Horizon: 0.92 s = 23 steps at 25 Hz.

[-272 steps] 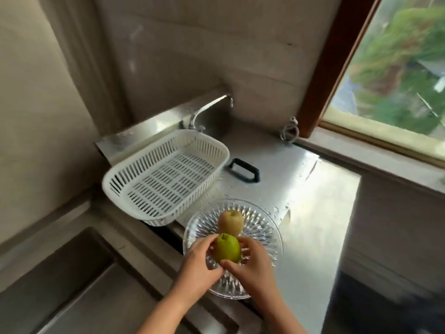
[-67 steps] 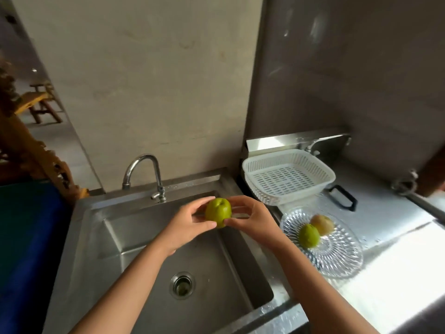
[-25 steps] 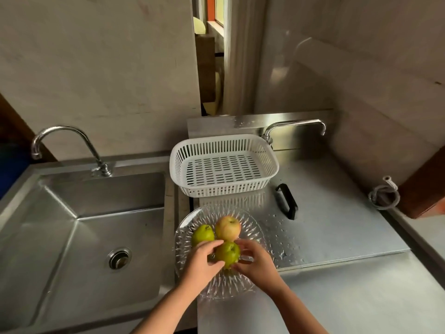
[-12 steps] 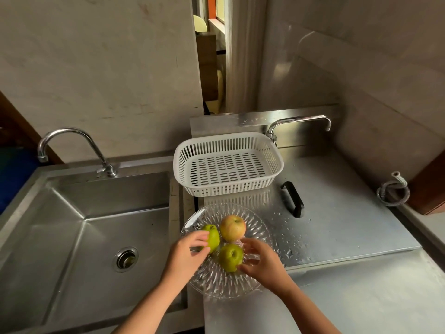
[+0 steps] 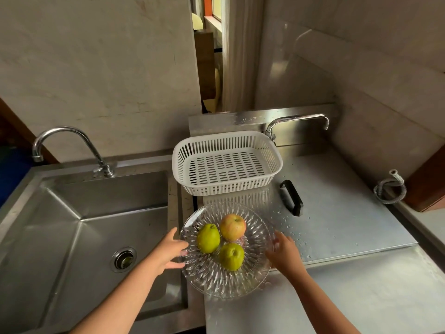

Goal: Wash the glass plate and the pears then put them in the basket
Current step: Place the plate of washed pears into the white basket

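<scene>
A ribbed glass plate [image 5: 209, 278] sits on the steel counter beside the sink. Three fruits lie on it: a green pear [image 5: 208, 238] at the left, a second green pear [image 5: 231, 256] nearer me, and a reddish-yellow one [image 5: 232, 227] at the back. My left hand [image 5: 167, 251] is at the plate's left rim, fingers reaching under the edge. At the right rim is my right hand [image 5: 283, 253], fingers against the glass. Neither hand holds a fruit. An empty white slotted basket [image 5: 274, 150] stands just behind the plate.
The steel sink [image 5: 72, 227] with its drain [image 5: 123, 259] and curved tap [image 5: 66, 145] lies to the left. A second tap [image 5: 296, 120] rises behind the basket. A black handle [image 5: 291, 197] sits on the wet steel cover [image 5: 337, 213]; a coiled hose [image 5: 390, 189] lies far right.
Both hands let go of the near green pear, now lying on the plate, and spread outward to the plate's left and right rims.
</scene>
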Motion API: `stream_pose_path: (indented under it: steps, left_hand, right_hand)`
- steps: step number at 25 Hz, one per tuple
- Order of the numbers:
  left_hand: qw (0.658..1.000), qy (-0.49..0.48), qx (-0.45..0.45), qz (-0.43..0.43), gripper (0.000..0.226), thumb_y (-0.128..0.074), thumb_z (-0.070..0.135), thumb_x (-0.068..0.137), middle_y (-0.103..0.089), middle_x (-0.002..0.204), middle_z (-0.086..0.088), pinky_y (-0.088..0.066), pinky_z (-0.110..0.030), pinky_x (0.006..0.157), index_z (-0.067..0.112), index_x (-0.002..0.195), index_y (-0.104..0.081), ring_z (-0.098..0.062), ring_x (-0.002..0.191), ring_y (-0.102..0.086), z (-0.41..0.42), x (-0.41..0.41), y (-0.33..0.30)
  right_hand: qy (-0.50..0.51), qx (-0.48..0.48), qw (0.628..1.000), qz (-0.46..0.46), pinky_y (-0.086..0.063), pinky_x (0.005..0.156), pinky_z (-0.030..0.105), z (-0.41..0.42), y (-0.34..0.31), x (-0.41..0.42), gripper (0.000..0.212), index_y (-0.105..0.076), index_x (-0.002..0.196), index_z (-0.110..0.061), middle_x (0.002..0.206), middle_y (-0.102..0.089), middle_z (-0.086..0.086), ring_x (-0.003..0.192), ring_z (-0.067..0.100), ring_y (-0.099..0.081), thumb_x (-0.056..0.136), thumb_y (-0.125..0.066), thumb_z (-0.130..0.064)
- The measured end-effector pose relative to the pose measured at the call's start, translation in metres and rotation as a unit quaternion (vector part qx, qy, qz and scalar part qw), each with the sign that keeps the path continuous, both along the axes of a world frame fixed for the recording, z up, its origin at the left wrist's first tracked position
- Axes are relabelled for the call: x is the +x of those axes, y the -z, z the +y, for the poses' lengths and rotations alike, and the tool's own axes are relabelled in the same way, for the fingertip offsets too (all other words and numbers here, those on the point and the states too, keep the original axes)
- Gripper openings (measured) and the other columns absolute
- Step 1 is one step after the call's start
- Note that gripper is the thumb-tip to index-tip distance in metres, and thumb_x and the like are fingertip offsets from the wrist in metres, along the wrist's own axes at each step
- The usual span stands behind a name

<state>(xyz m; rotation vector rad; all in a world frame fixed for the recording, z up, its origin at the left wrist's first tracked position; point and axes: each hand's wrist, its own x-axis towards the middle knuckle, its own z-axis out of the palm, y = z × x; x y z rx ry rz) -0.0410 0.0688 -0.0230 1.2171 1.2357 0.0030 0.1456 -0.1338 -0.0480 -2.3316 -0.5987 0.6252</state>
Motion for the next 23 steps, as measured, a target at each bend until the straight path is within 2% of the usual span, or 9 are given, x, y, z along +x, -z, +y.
stream_pose_path:
  steps: [3, 5, 7, 9, 12, 15, 17, 20, 23]
  left_hand:
    - [1.0, -0.008, -0.021, -0.012, 0.063, -0.045, -0.013, 0.086, -0.058, 0.108, -0.009, -0.054, -0.04, 0.066, 0.015, 0.141, -0.032, -0.025, 0.083, -0.061, 0.002, -0.003, 0.003]
    - [0.999, -0.009, -0.033, -0.028, 0.068, -0.041, -0.023, 0.081, -0.056, 0.118, -0.015, -0.054, -0.041, 0.068, 0.013, 0.139, -0.036, -0.03, 0.088, -0.063, 0.004, -0.008, 0.005]
    - [0.998, -0.001, -0.044, -0.05, 0.07, -0.042, -0.025, 0.079, -0.055, 0.117, -0.014, -0.056, -0.04, 0.067, 0.013, 0.138, -0.037, -0.032, 0.09, -0.064, 0.005, -0.015, 0.004]
    - [0.996, 0.01, -0.053, -0.071, 0.07, -0.044, -0.024, 0.079, -0.059, 0.111, -0.011, -0.059, -0.037, 0.062, 0.014, 0.138, -0.038, -0.03, 0.089, -0.066, 0.006, -0.022, 0.001]
    - [0.993, 0.013, -0.059, -0.1, 0.069, -0.047, -0.021, 0.08, -0.062, 0.107, -0.008, -0.059, -0.034, 0.058, 0.017, 0.136, -0.04, -0.028, 0.087, -0.068, 0.008, -0.028, -0.01]
    - [0.99, 0.014, -0.056, -0.13, 0.066, -0.051, -0.019, 0.079, -0.063, 0.111, -0.011, -0.059, -0.035, 0.059, 0.019, 0.133, -0.043, -0.028, 0.085, -0.071, 0.011, -0.037, -0.024]
    - [0.987, 0.019, -0.058, -0.152, 0.065, -0.052, -0.018, 0.079, -0.064, 0.113, -0.013, -0.059, -0.035, 0.059, 0.02, 0.131, -0.045, -0.029, 0.087, -0.072, 0.012, -0.04, -0.039]
    - [0.982, 0.021, -0.054, -0.18, 0.061, -0.049, -0.019, 0.08, -0.065, 0.112, -0.014, -0.059, -0.034, 0.058, 0.021, 0.127, -0.048, -0.028, 0.086, -0.072, 0.019, -0.034, -0.064]
    - [0.981, 0.027, -0.05, -0.188, 0.06, -0.047, -0.019, 0.081, -0.065, 0.112, -0.014, -0.059, -0.034, 0.057, 0.02, 0.127, -0.048, -0.027, 0.084, -0.072, 0.033, -0.021, -0.088]
  right_hand:
    - [0.025, 0.0, 0.999, 0.021, -0.051, 0.073, 0.037, 0.002, -0.002, 0.002, 0.023, -0.064, 0.104, -0.007, 0.086, -0.068, 0.013, 0.084, 0.033, -0.065, 0.086, -0.052, -0.015]
    - [0.036, 0.016, 0.998, 0.058, -0.055, 0.077, 0.044, 0.001, -0.003, 0.002, 0.024, -0.063, 0.11, -0.012, 0.088, -0.068, 0.01, 0.082, 0.033, -0.067, 0.089, -0.052, -0.018]
    - [0.045, 0.03, 0.995, 0.084, -0.056, 0.078, 0.049, -0.003, -0.004, 0.002, 0.023, -0.064, 0.109, -0.016, 0.082, -0.066, 0.005, 0.078, 0.032, -0.067, 0.088, -0.055, -0.018]
    - [0.052, 0.049, 0.991, 0.117, -0.058, 0.067, 0.044, -0.005, -0.008, 0.002, 0.023, -0.064, 0.105, -0.02, 0.072, -0.064, -0.001, 0.062, 0.025, -0.065, 0.086, -0.056, -0.011]
    - [0.056, 0.078, 0.982, 0.164, -0.053, 0.047, 0.028, -0.008, -0.024, 0.002, 0.047, -0.062, 0.098, -0.029, 0.07, -0.062, -0.001, 0.047, 0.012, -0.061, 0.077, -0.051, 0.011]
    - [0.048, 0.107, 0.976, 0.186, -0.056, 0.048, 0.031, -0.012, -0.05, 0.004, 0.056, -0.062, 0.088, -0.034, 0.07, -0.062, 0.001, 0.049, 0.011, -0.061, 0.073, -0.049, 0.018]
    - [0.031, 0.114, 0.974, 0.191, -0.06, 0.055, 0.034, -0.012, -0.071, 0.01, 0.053, -0.064, 0.098, -0.029, 0.077, -0.062, 0.004, 0.06, 0.015, -0.062, 0.074, -0.052, 0.017]
    - [0.006, 0.115, 0.974, 0.196, -0.058, 0.052, 0.026, -0.006, -0.102, 0.025, 0.058, -0.055, 0.124, -0.016, 0.089, -0.063, 0.008, 0.074, 0.022, -0.064, 0.076, -0.056, 0.016]
    - [0.003, 0.131, 0.972, 0.195, -0.057, 0.048, 0.023, 0.007, -0.126, 0.04, 0.059, -0.053, 0.126, -0.012, 0.085, -0.064, 0.008, 0.07, 0.02, -0.064, 0.076, -0.055, 0.018]
